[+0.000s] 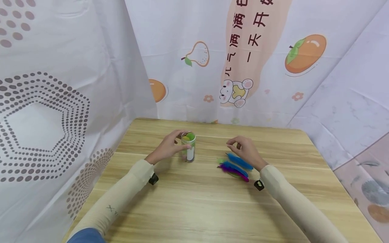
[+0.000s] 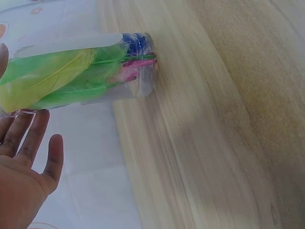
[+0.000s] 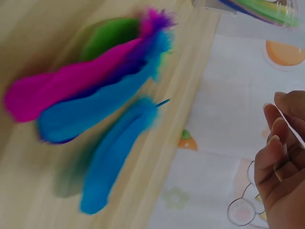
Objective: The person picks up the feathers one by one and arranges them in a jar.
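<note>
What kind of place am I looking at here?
Probably a curtained-off tabletop corner, perhaps for small crafts: cartoon-printed fabric hangs behind a wood-grain table, and in front of it are a clear jar of feathers and loose coloured feathers.

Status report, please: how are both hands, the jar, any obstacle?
Left hand grips jar with feathers inside. Right hand holds nothing visible, near loose feathers. Nothing seen between jar and loose feathers.
</note>
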`<state>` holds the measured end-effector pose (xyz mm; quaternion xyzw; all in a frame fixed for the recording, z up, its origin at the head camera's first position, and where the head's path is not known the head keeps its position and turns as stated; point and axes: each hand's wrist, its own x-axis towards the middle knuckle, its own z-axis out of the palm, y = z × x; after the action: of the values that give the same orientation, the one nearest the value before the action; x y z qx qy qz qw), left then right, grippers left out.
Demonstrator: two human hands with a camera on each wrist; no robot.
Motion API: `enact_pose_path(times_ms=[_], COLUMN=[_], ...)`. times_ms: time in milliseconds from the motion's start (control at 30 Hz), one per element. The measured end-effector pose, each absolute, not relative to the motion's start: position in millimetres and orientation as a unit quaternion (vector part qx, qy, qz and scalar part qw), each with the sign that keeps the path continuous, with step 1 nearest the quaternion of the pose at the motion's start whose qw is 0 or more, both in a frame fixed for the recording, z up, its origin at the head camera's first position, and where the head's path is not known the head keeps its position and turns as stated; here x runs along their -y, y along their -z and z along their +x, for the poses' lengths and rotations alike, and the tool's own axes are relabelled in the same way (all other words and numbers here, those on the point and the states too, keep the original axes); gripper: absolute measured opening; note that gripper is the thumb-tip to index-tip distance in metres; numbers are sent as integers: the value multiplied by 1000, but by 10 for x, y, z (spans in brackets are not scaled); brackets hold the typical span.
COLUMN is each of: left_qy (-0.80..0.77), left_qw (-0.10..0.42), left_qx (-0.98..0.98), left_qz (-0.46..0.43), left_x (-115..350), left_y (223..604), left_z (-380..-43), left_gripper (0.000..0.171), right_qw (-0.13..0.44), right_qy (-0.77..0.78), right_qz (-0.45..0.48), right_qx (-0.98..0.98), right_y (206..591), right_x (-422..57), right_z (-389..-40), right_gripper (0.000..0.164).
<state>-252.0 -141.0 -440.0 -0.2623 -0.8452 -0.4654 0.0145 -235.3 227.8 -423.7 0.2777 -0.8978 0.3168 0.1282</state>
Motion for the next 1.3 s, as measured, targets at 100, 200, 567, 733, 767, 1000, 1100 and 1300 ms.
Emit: enact_pose_path(times_ms=[100,200,567,733,767,1000,1100,1300], left_qy=[467,467,463,464,464,467,467,464], left_qw=[15,14,10,12,14,13,12,13], left_qx=[844,845,851,849,848,847,847,849], left_qz=[-264,-262,-247,-253,-255,-254,-254,-253], left_x=[1416,1413,1410,1415,1415,1416,1415,1411], left_y=[4398,4388,4385,4391,4390,4385,4391,4387], left_z=[-2528,-2526,-2491,-2505,-2510,-2516,-2515,-2507], left_gripper=[74,75,68,69,70,74,74,68], right_qw=[115,101,65,67,69,47,49,57], right_qy=[-315,-313,-305,-301,-299,-286,-282,-248], right_qz=[269,263,222,205,204,204,200,186], right_qx=[903,907,924,929,930,935,937,949], right_y=[4272,4315,4551,4615,4621,4682,4728,4779], right_x=[-2350,-2421,-2673,-2748,-2759,-2824,-2856,-2916], right_z=[-2327,-2306,-2166,-2127,-2124,-2098,-2090,-2053], right_gripper=[7,8,11,12,11,10,11,21])
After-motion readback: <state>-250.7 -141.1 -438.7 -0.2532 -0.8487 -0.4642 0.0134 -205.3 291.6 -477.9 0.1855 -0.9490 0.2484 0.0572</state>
